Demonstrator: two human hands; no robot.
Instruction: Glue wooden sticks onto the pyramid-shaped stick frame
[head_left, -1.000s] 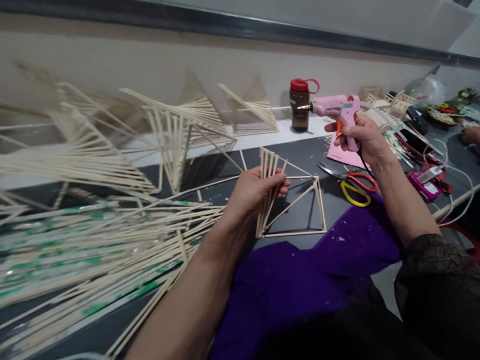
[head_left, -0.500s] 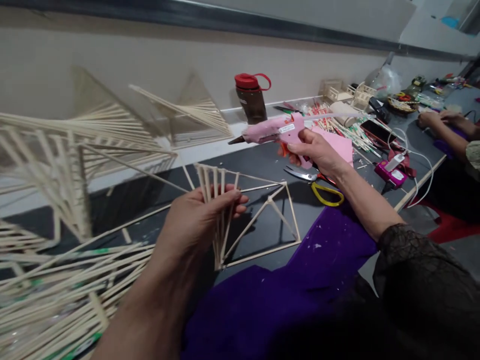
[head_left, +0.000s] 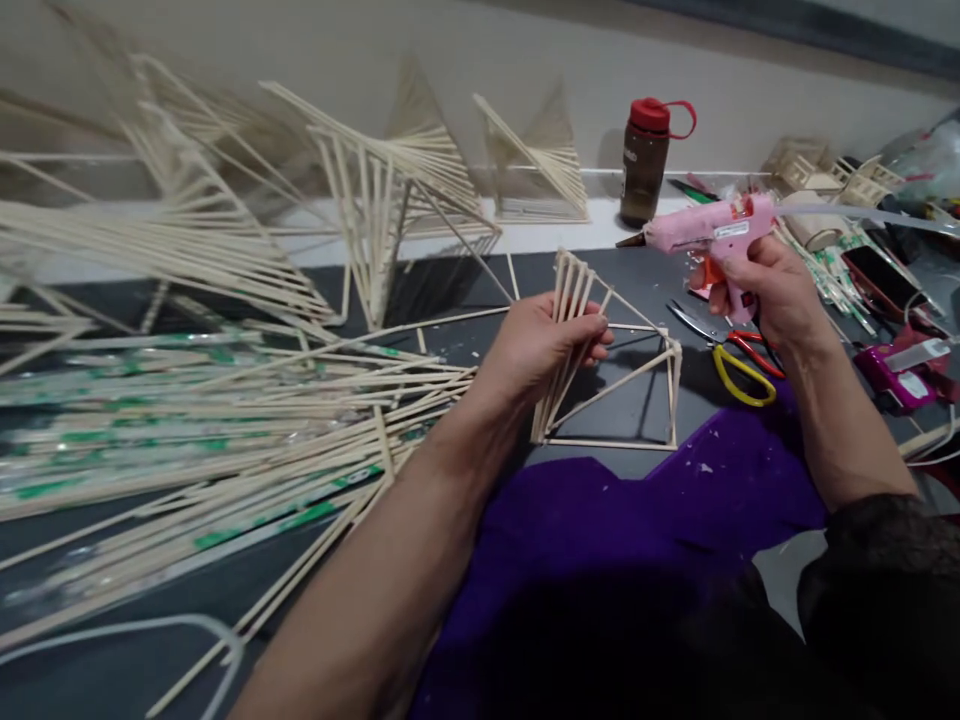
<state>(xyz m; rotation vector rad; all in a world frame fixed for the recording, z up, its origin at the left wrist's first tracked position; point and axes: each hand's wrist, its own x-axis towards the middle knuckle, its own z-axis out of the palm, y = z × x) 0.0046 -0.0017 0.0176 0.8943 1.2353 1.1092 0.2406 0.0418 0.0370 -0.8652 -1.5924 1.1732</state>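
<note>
My left hand [head_left: 551, 345] is closed around the slanted sticks of a small wooden stick frame [head_left: 611, 442], whose base rests on the dark table. Its fingers and thumb pinch the sticks about halfway up. To the right, my right hand [head_left: 765, 285] grips the handle of a pink glue gun [head_left: 701, 226]. The gun's dark nozzle points left, above the table and clear of the frame, and a pale glue stick juts out of its back. Scissors [head_left: 742, 375] with yellow and red handles lie just below the gun.
Long sticks [head_left: 300, 440], some in green-printed wrappers, cover the left side. Finished-looking twisted stick structures [head_left: 382, 180] stand along the wall. A dark bottle [head_left: 643, 165] with a red lid is behind the gun. Purple cloth [head_left: 585, 520] lies at the front; a phone [head_left: 885, 280] is at right.
The view has swung left, so everything appears shifted to the right and more sticks show at left. Both hands keep their holds on the frame and the glue gun.
</note>
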